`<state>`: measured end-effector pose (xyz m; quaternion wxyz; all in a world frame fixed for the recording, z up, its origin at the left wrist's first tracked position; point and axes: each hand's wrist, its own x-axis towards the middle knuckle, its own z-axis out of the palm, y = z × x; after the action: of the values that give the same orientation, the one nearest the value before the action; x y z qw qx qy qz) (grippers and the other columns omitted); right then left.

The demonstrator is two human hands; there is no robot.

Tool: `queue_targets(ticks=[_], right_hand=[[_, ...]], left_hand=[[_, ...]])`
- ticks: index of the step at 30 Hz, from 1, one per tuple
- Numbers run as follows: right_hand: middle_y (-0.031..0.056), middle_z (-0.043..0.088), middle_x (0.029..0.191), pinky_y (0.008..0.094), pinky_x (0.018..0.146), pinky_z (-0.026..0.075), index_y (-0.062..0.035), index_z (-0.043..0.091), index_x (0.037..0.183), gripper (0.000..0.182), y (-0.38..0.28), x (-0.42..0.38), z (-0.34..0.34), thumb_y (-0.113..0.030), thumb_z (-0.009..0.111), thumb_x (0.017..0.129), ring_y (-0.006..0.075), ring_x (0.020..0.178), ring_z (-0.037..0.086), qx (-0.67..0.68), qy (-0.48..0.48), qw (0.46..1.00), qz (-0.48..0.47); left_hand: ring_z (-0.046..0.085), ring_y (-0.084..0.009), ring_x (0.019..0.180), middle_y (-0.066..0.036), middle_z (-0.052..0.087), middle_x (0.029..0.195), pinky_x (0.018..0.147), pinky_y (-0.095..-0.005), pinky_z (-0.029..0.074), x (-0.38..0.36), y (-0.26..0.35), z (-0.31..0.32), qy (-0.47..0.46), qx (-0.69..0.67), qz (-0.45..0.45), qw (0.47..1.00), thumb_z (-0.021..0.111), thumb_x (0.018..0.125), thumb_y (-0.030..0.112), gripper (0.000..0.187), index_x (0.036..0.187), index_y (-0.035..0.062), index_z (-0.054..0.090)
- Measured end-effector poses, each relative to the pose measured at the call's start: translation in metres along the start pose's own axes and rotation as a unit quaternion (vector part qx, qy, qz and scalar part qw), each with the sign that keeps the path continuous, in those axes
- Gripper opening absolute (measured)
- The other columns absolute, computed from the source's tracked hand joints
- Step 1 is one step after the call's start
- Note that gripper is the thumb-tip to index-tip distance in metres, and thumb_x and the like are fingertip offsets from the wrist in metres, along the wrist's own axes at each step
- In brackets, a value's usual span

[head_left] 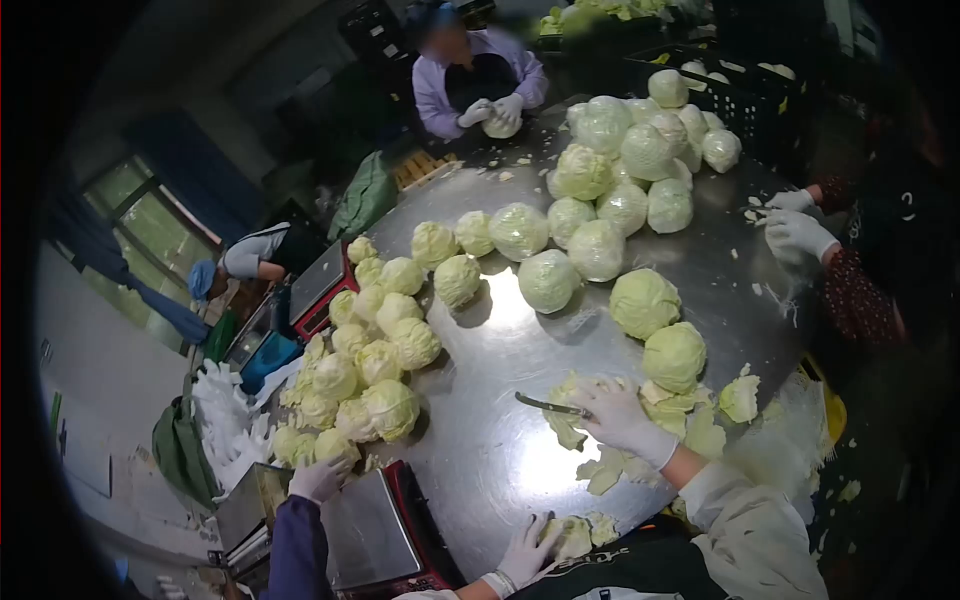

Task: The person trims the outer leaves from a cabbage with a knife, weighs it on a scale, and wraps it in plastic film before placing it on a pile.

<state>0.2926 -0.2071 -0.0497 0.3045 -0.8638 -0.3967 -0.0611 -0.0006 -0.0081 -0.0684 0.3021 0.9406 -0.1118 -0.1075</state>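
Observation:
My right hand [622, 418], in a white glove, holds a knife [545, 404] whose narrow blade points left above loose cabbage leaves. Just beyond it sits a pale green cabbage head [674, 357], with another head [645, 303] behind. My left hand [525, 553], also gloved, lies near the table's front edge with its fingers spread, beside a piece of cabbage leaf [570, 538]. More torn leaves [605, 468] lie between the two hands and under the right forearm.
On the steel table [480, 385] are unwrapped cabbages [390, 408] at left and film-wrapped ones [605, 125] at back. A red-edged scale [372, 530] stands front left, near a co-worker's gloved hand [320, 478]. Another co-worker's hands [798, 228] are at right; one person [480, 70] holds a cabbage across.

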Motion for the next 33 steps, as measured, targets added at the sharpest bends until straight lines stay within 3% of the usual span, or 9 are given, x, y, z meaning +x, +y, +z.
queue_targets(ticks=[5,9,12,15,18,22,23,24,33], right_hand=[[0.0053,0.052,0.149,0.0667,0.107,0.025,-0.0295,0.071,0.121,0.035,0.004,0.006,0.001,-0.042,0.065,0.089,0.0322,0.138,0.042,-0.054,-0.13,0.986,0.084],[0.0066,0.056,0.144,0.059,0.108,0.029,-0.0213,0.071,0.118,0.035,0.018,-0.058,-0.006,-0.036,0.065,0.087,0.0341,0.133,0.045,0.053,-0.094,0.991,0.076],[0.0087,0.06,0.139,0.053,0.109,0.033,-0.0152,0.071,0.116,0.034,0.022,-0.111,-0.036,-0.028,0.066,0.085,0.0357,0.13,0.047,0.061,-0.086,0.991,0.085],[0.0123,0.067,0.125,0.0462,0.103,0.041,-0.0097,0.072,0.11,0.033,0.046,-0.168,-0.059,-0.019,0.07,0.079,0.0368,0.12,0.056,0.113,0.035,0.976,0.18],[0.0135,0.068,0.121,0.0469,0.099,0.045,-0.0085,0.073,0.108,0.032,0.064,-0.214,-0.107,-0.015,0.072,0.076,0.0361,0.112,0.061,0.026,0.11,0.968,0.225],[0.0142,0.069,0.104,0.0388,0.091,0.049,-0.0053,0.071,0.11,0.029,0.074,-0.269,-0.12,-0.011,0.071,0.082,0.0314,0.098,0.063,0.017,0.217,0.915,0.339],[0.0143,0.068,0.1,0.0357,0.087,0.05,-0.0039,0.07,0.111,0.028,0.07,-0.273,-0.12,-0.01,0.071,0.084,0.0293,0.092,0.064,0.076,0.256,0.887,0.377],[0.015,0.067,0.098,0.0319,0.079,0.051,-0.0009,0.069,0.112,0.027,0.062,-0.274,-0.125,-0.011,0.07,0.087,0.0259,0.083,0.064,0.109,0.215,0.864,0.442],[0.0206,0.067,0.109,0.0403,0.091,0.05,-0.0003,0.065,0.118,0.034,0.037,-0.264,-0.107,-0.014,0.068,0.088,0.0347,0.1,0.064,0.21,0.211,0.81,0.505]], left_hand=[[0.022,-0.0511,0.148,-0.026,0.028,0.16,0.107,-0.0793,0.019,0.041,0.008,0.026,-0.019,0.25,-0.07,0.965,0.05,0.095,0.061,0.083,0.16,0.0158,0.028],[0.02,-0.0502,0.149,-0.027,0.027,0.16,0.106,-0.081,0.017,0.113,0.041,0.041,0.064,0.236,-0.105,0.964,0.051,0.095,0.061,0.079,0.157,0.0142,0.036],[0.02,-0.0512,0.149,-0.029,0.03,0.158,0.107,-0.0802,0.017,0.152,0.07,0.051,-0.047,0.276,-0.097,0.955,0.05,0.095,0.06,0.073,0.148,0.0099,0.047],[0.026,-0.0484,0.148,-0.028,0.035,0.155,0.108,-0.0771,0.021,0.172,0.088,0.06,-0.013,0.222,0.063,0.973,0.054,0.095,0.056,0.065,0.14,0.0085,0.055],[0.05,-0.0426,0.13,-0.024,0.051,0.143,0.11,-0.0532,0.04,0.207,0.102,0.028,0.117,-0.057,0.196,0.972,0.072,0.089,0.034,0.054,0.135,0.0095,0.06],[0.049,-0.0385,0.128,-0.023,0.041,0.136,0.11,-0.0459,0.043,0.294,0.108,-0.003,0.163,-0.337,0.085,0.923,0.084,0.079,0.02,0.078,0.141,0.0033,0.04],[0.049,-0.0398,0.128,-0.023,0.041,0.137,0.109,-0.0466,0.043,0.31,0.11,-0.022,0.215,-0.099,0.081,0.968,0.088,0.074,0.03,0.088,0.141,0.0,0.04],[0.049,-0.0393,0.128,-0.025,0.044,0.136,0.109,-0.0464,0.042,0.336,0.104,-0.021,0.186,-0.101,0.09,0.973,0.092,0.068,0.04,0.101,0.142,-0.0023,0.039],[0.053,-0.0326,0.129,-0.023,0.051,0.138,0.109,-0.044,0.044,0.4,0.118,0.022,0.173,-0.352,-0.024,0.92,0.096,0.063,0.034,0.107,0.146,-0.0006,0.037]])
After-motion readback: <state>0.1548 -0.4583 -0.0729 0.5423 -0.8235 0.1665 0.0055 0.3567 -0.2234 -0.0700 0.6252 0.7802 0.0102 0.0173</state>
